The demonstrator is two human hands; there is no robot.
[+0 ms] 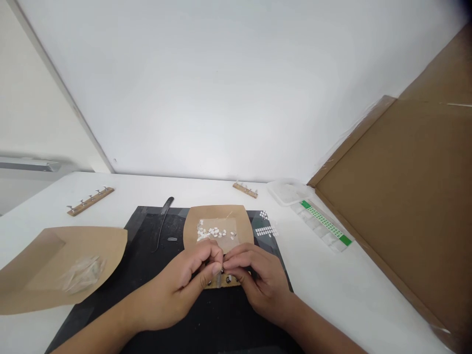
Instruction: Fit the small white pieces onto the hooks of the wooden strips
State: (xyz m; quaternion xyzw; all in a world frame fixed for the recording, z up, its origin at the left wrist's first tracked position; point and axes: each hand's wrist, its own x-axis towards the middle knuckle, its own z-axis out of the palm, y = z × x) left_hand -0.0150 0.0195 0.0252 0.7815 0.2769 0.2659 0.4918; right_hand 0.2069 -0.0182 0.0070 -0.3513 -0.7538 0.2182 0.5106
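My left hand (186,282) and my right hand (263,280) meet at the fingertips, both closed in a pinch. Whatever they pinch is too small and too covered by fingers to name. Just beneath them lies a wooden strip (234,284) with small metal holders, partly hidden by my hands. Behind my fingers, several white oval pieces (215,232) are scattered on a clear sheet (230,224) over a brown paper piece (239,214). All of this rests on a black mat (217,324).
A dark, slim file (162,223) and a small clear piece (172,239) lie left. Brown paper (37,246) bears a clear bag (84,274). Wooden strips (92,200) (245,190) stand behind. Right are white oval stickers (266,231), a green-edged packet (326,223), clear tray (289,191) and cardboard (401,196).
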